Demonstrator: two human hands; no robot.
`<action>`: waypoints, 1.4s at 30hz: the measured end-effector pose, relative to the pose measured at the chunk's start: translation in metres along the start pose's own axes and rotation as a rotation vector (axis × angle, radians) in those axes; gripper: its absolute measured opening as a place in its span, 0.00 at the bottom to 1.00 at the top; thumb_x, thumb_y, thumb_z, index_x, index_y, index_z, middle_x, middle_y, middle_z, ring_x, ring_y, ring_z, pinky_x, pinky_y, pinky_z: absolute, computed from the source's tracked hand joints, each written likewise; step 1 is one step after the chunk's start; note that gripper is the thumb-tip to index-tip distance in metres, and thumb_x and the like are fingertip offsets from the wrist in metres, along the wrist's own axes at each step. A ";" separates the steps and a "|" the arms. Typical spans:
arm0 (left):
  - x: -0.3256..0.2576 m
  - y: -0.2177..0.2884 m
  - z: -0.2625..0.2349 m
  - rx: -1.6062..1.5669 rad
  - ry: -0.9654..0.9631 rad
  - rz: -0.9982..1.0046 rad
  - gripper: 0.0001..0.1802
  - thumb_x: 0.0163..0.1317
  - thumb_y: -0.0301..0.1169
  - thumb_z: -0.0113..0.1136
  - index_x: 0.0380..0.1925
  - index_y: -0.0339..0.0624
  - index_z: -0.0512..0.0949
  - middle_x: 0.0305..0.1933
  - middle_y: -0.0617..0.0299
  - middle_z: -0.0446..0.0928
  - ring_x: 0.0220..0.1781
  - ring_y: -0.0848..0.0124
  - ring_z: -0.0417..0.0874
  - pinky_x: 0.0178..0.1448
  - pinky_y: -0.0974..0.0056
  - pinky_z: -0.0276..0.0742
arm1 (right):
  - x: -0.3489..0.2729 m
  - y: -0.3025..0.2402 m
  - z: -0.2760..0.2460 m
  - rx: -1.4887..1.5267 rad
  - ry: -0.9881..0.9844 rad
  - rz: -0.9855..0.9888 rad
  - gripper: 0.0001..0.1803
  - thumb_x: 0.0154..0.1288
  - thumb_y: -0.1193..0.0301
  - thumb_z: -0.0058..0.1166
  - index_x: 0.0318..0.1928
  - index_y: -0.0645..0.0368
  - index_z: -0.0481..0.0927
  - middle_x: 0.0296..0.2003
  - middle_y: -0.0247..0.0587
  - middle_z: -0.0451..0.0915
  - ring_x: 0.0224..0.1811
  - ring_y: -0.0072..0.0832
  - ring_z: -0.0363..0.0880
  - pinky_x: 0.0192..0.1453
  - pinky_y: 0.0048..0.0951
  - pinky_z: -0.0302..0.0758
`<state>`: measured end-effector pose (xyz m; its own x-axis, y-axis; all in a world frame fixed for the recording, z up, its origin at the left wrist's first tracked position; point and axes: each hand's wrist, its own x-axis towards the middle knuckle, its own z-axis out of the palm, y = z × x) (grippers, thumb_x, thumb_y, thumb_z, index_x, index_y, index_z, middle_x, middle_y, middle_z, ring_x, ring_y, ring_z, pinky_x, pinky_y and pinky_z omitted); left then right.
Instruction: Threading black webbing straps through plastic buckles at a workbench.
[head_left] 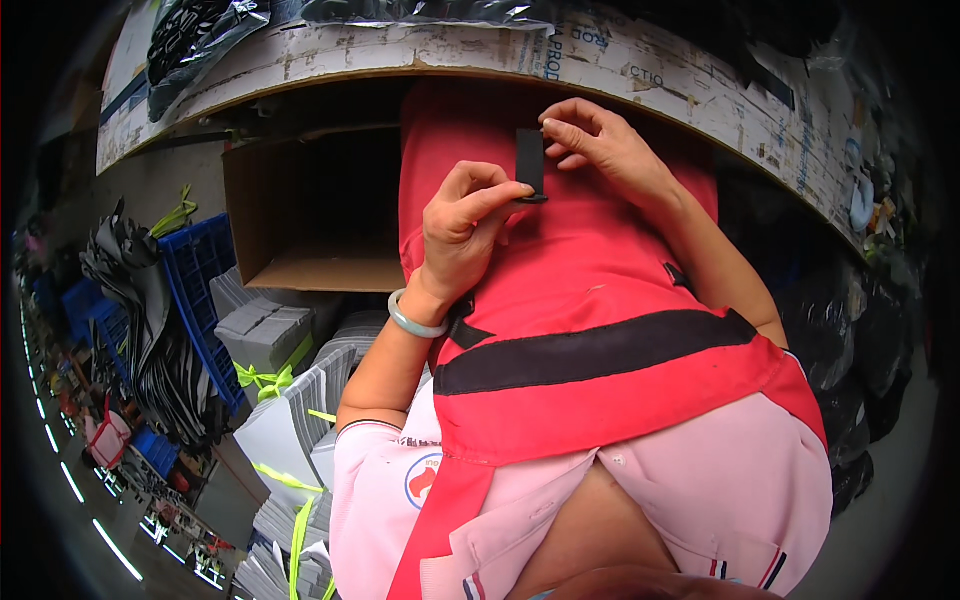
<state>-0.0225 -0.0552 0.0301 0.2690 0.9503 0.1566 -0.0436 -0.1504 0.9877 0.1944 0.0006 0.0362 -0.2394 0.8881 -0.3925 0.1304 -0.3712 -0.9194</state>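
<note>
Over my lap, my left hand (465,215) pinches a short black strap (530,160) between thumb and forefinger at its folded lower end. The strap stands up from that grip, in front of the red apron (590,240). My right hand (605,145) is beside the strap's upper end, with thumb and forefinger drawn together and the other fingers curled. Whether those fingertips hold the strap's edge or something thin cannot be made out. A pale bangle (416,315) circles my left wrist.
A worn white-topped table (420,50) curves across the far side, with black pieces in clear plastic (200,45) on it. Below it is an open cardboard box (320,274). At left stand grey stacks (262,335) tied with yellow-green strips and a blue crate (200,290).
</note>
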 end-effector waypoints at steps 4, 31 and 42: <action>-0.004 -0.003 -0.001 0.027 -0.022 0.018 0.15 0.58 0.13 0.60 0.43 0.39 0.83 0.40 0.62 0.72 0.29 0.79 0.77 0.26 0.76 0.73 | -0.006 -0.002 0.002 0.256 -0.246 0.348 0.30 0.66 0.53 0.60 0.56 0.65 0.74 0.35 0.36 0.79 0.32 0.20 0.81 0.37 0.19 0.80; -0.057 -0.026 -0.140 -0.514 0.644 -0.438 0.18 0.64 0.15 0.55 0.54 0.32 0.73 0.54 0.56 0.75 0.55 0.65 0.80 0.60 0.64 0.78 | 0.004 -0.013 0.010 -0.174 -0.058 -0.200 0.08 0.68 0.71 0.56 0.43 0.62 0.81 0.34 0.35 0.81 0.35 0.22 0.78 0.43 0.24 0.76; 0.019 -0.019 -0.018 -0.560 0.040 -0.451 0.14 0.73 0.28 0.50 0.55 0.34 0.72 0.47 0.49 0.79 0.48 0.59 0.85 0.50 0.59 0.85 | 0.031 -0.072 -0.095 -1.093 0.731 -0.818 0.21 0.58 0.69 0.65 0.53 0.46 0.79 0.53 0.33 0.76 0.58 0.35 0.71 0.62 0.38 0.69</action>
<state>-0.0342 -0.0288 0.0141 0.3424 0.8977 -0.2772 -0.4259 0.4113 0.8059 0.2694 0.0808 0.0932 -0.1301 0.7981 0.5883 0.8964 0.3482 -0.2742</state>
